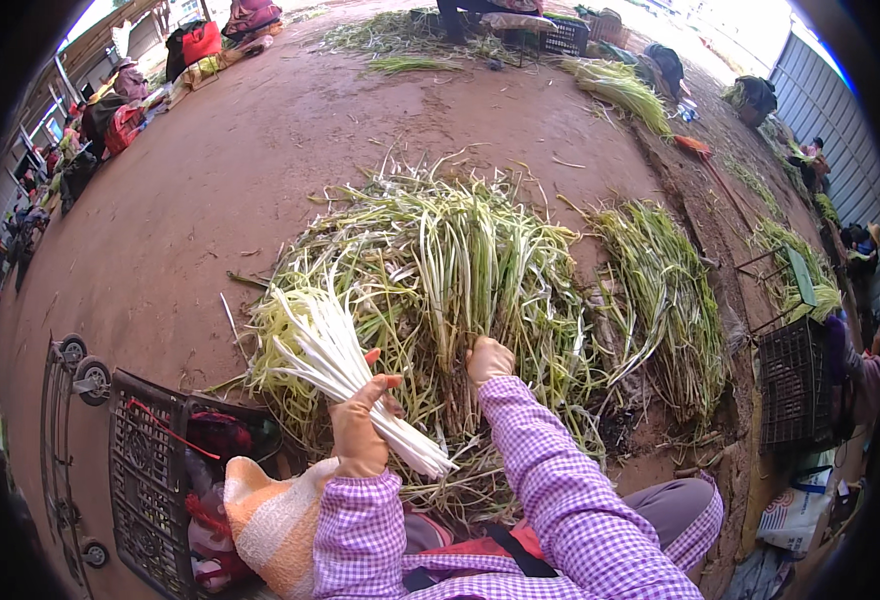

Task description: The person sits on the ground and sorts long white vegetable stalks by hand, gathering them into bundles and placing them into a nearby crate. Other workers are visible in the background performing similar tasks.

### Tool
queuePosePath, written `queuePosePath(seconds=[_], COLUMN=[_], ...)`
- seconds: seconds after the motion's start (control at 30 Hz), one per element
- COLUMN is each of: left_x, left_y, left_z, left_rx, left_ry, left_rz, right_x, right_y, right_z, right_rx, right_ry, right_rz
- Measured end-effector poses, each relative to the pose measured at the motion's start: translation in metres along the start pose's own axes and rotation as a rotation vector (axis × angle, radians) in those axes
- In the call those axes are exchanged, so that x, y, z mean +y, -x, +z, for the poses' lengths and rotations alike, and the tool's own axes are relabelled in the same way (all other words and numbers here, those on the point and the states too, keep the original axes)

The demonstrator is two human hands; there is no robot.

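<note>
My left hand [365, 427] is closed around a bundle of peeled white stalks with pale yellow-green leaves [335, 360], like garlic chives or young garlic, its cut-looking ends towards me. My right hand [491, 360] reaches into the heap, its fingers curled at the lower part of upright unpeeled green stalks [466, 277]; whether it grips any is hidden. Both hands look orange-brown, seemingly gloved. Under and around them spreads a wide heap of loose leaves and stalks [380, 225]. Brown, dirty stalk ends [458, 405] lie between the two hands.
Another pile of unpeeled stalks [661, 307] lies at the right. At the left stand a black plastic crate [147, 480] with bags, a wheeled cart [64, 450] and a striped towel [278, 517]. A second crate [792, 382] is at the right. Other people sit further off.
</note>
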State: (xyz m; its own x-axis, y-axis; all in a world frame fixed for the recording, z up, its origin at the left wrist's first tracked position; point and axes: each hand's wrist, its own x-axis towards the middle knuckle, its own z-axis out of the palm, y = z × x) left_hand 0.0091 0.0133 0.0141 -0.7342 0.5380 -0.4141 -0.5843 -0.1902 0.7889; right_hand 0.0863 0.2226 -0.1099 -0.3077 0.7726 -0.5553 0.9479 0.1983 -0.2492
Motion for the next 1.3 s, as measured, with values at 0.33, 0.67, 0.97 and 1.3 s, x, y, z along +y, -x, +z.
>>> queuePosePath(seconds=[0.33,0.67,0.97,1.3], left_x=[-0.005,-0.016,-0.043,-0.027], left_y=[-0.004,0.013,0.006,0.02], left_z=[0.001,0.002,-0.014,-0.006], left_rx=[0.015,-0.058,0.009,-0.124], left_ry=[-0.085,-0.271,-0.419,-0.297], left_rz=[0.037,0.028,-0.046,-0.141], right_x=[0.029,0.054,0.063,0.024], right_y=[0.046,0.142,0.184,0.1], right_z=[-0.03,0.021,0.038,0.043], right_rx=[0.199,-0.346,0.106,-0.726], right_ry=[-0.738,-0.916,-0.327,-1.572], right_rz=[-0.241,-0.354,-0.818,-0.488])
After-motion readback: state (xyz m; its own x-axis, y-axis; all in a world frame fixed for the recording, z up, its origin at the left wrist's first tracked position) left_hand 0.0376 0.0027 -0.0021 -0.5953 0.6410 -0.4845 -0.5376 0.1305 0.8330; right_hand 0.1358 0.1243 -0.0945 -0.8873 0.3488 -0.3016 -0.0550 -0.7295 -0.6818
